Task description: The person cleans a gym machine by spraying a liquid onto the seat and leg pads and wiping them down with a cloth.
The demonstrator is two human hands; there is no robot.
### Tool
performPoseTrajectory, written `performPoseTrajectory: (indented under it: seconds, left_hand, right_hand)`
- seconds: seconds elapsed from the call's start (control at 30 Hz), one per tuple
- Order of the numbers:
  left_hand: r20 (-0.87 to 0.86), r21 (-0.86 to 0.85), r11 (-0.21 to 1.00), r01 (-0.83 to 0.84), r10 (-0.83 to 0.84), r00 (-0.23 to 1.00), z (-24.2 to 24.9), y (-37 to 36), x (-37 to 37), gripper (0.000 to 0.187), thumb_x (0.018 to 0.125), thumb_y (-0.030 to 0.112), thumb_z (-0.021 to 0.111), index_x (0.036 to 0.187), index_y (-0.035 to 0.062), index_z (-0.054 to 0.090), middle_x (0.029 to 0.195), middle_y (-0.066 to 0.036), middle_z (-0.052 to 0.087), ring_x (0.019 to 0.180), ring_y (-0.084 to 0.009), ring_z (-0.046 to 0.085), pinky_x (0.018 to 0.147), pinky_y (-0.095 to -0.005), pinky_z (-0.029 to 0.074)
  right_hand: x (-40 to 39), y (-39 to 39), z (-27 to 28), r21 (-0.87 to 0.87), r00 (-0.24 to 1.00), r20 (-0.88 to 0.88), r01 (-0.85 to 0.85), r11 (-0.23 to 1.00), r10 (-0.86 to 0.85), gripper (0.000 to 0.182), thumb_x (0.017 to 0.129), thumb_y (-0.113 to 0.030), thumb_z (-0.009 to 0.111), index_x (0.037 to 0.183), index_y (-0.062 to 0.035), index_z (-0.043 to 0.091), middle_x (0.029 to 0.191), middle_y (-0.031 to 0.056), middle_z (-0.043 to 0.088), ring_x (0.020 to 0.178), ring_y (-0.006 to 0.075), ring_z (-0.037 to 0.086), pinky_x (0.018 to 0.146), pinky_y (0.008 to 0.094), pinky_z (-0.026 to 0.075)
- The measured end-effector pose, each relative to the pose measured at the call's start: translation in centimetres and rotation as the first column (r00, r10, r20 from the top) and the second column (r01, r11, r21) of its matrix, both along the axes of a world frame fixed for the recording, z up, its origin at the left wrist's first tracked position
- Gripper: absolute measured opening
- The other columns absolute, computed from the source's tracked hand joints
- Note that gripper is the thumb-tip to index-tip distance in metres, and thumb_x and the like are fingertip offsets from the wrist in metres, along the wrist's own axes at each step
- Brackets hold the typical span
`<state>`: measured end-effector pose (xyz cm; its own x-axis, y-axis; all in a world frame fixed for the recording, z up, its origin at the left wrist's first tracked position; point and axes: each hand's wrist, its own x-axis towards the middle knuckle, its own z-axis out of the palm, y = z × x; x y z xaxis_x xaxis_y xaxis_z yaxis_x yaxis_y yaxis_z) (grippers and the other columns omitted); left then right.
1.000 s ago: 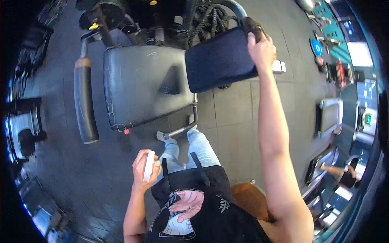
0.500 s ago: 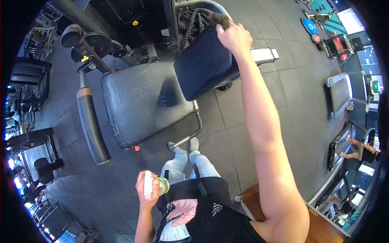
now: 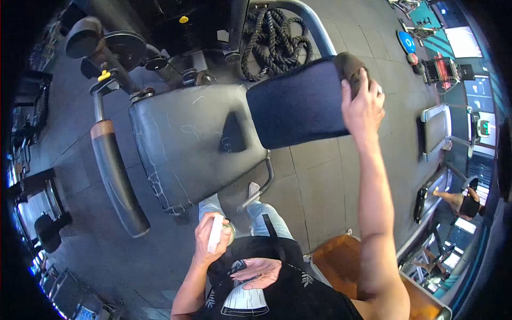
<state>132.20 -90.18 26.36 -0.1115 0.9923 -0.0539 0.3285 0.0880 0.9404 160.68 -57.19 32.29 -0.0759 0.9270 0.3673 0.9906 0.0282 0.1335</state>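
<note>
My right hand (image 3: 365,109) presses a dark brown cloth (image 3: 349,72) on the far right end of the dark padded backrest (image 3: 298,104) of a gym machine. Its fingers are bent round the cloth. Left of the backrest lies the machine's grey seat pad (image 3: 192,138), cracked along its edges and marked with faint writing. Near my waist, my left hand (image 3: 205,242) grips a spray bottle with a white head (image 3: 215,233); the greenish bottle body is partly hidden behind the fingers.
A padded roller (image 3: 118,178) stands left of the seat. Black ropes (image 3: 274,42) lie coiled behind the backrest. A brown bench (image 3: 338,264) is beside me at the lower right. Treadmills (image 3: 437,128) and a person (image 3: 466,205) are farther right.
My right hand and the cloth have moved right and down in view, to the backrest's far end. More of the backrest and ropes shows. My left hand still holds the bottle, slightly farther right.
</note>
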Motion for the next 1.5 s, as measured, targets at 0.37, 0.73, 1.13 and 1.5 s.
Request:
performPoseTrajectory:
  seconds: [0.37, 0.73, 1.13, 1.5]
  left_hand:
    - [0.107, -0.008, 0.967, 0.253, -0.251, 0.962, -7.6, 8.8, -13.0, 0.03, 0.068, 0.015, 0.084, 0.088, 0.0008, 0.065, 0.097, -0.01, 0.063, 0.078, -0.0273, 0.065, 0.067, -0.0367, 0.054]
    - [0.19, -0.088, 0.953, 0.289, -0.269, 0.944, -11.6, 5.9, -18.0, 0.031, 0.063, 0.013, 0.085, 0.085, 0.0006, 0.066, 0.096, -0.011, 0.063, 0.074, -0.0275, 0.065, 0.064, -0.0377, 0.053]
    - [0.157, -0.076, 0.974, 0.214, -0.2, 0.967, -11.8, -0.7, -17.1, 0.028, 0.073, 0.023, 0.08, 0.084, 0.0012, 0.066, 0.091, -0.01, 0.061, 0.075, -0.0294, 0.064, 0.065, -0.0391, 0.052]
    - [0.148, -0.055, 0.972, 0.226, -0.216, 0.965, -13.9, -6.5, -12.0, 0.039, 0.087, 0.039, 0.071, 0.083, 0.0001, 0.064, 0.089, -0.012, 0.06, 0.071, -0.0281, 0.063, 0.062, -0.0373, 0.051]
  right_hand:
    - [-14.5, 12.3, -11.1, -0.632, 0.763, 0.629, 0.394, 0.667, 0.146, 0.047, 0.097, -0.041, 0.041, 0.108, -0.0073, 0.073, 0.112, 0.0164, 0.071, 0.106, 0.0359, 0.068, 0.091, 0.0621, 0.047]
    - [-23.7, 5.8, -31.6, -0.75, 0.498, 0.647, 0.285, 0.596, 0.577, 0.04, 0.098, -0.028, 0.044, 0.12, -0.0064, 0.07, 0.129, 0.0149, 0.064, 0.136, 0.0456, 0.041, 0.106, 0.0746, 0.024]
    - [-10.1, -7.7, -21.3, -0.79, 0.504, 0.49, -0.088, 0.606, 0.711, 0.054, 0.09, -0.03, 0.051, 0.142, -0.0177, 0.05, 0.147, 0.0128, 0.045, 0.143, 0.0438, 0.027, 0.11, 0.0761, 0.011]
    - [-10.2, 6.3, -15.3, 0.088, 0.621, 0.784, -0.07, 0.994, -0.025, 0.057, 0.096, -0.05, 0.048, 0.139, -0.0147, 0.055, 0.154, 0.007, 0.037, 0.138, 0.0565, 0.026, 0.095, 0.067, 0.042]
